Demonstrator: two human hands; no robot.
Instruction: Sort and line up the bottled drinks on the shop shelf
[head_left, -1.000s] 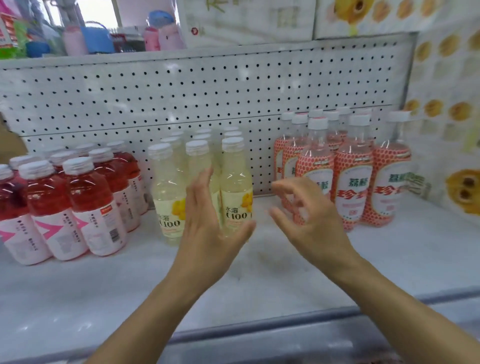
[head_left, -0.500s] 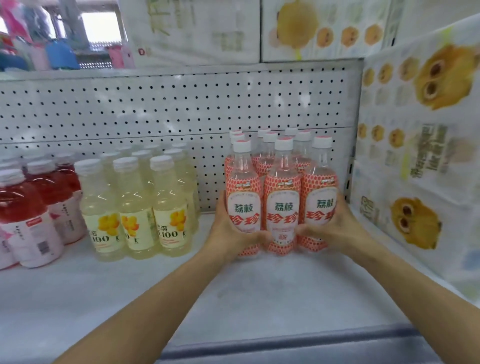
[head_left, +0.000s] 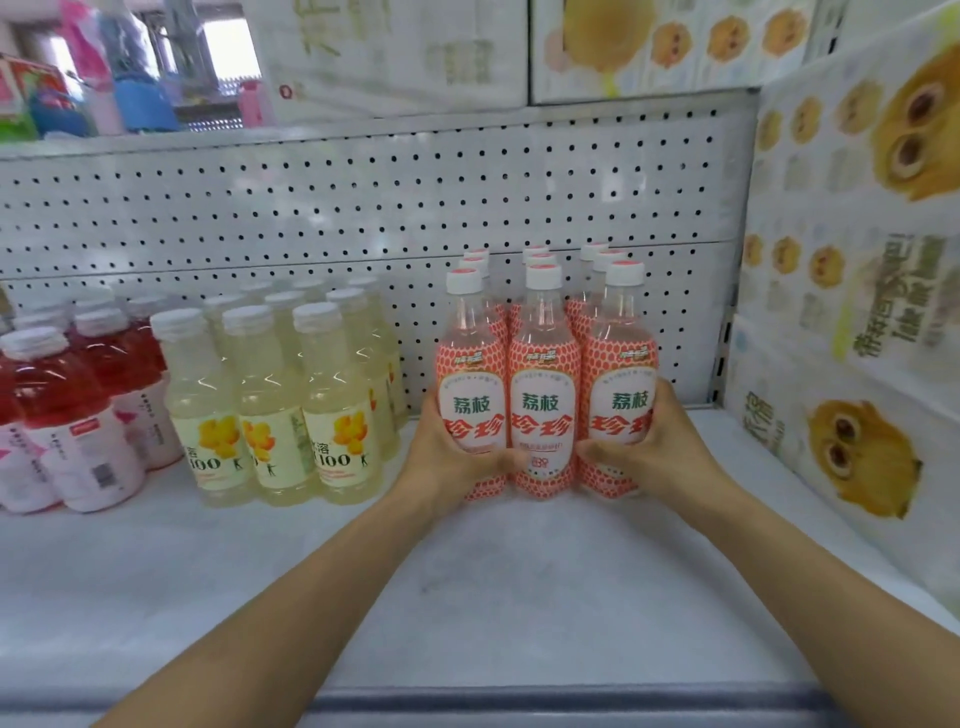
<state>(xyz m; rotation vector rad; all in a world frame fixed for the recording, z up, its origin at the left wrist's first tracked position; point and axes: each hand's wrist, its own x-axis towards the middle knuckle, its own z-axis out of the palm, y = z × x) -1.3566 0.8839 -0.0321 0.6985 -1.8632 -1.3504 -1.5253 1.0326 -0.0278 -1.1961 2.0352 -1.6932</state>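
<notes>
Three rows of lychee bottles (head_left: 543, 395) with orange-red patterned labels and white caps stand upright on the white shelf (head_left: 493, 582), three across at the front. My left hand (head_left: 447, 457) grips the front left lychee bottle low down, thumb across its label. On the other side my right hand (head_left: 654, 452) grips the front right bottle the same way. The block is squeezed between both hands. To the left stand pale yellow bottles (head_left: 275, 410) in rows, and further left red drink bottles (head_left: 67, 415) with pink-white labels.
A white pegboard (head_left: 363, 208) backs the shelf. Cartons printed with yellow cartoon creatures (head_left: 852, 332) wall off the right side. A gap of bare shelf separates the lychee block from those cartons. The shelf's front lip (head_left: 519, 696) runs below my forearms.
A second ago both hands hovered open before the yellow and lychee bottles. They then closed round the front lychee bottles and pressed the block together; the view has swung right.
</notes>
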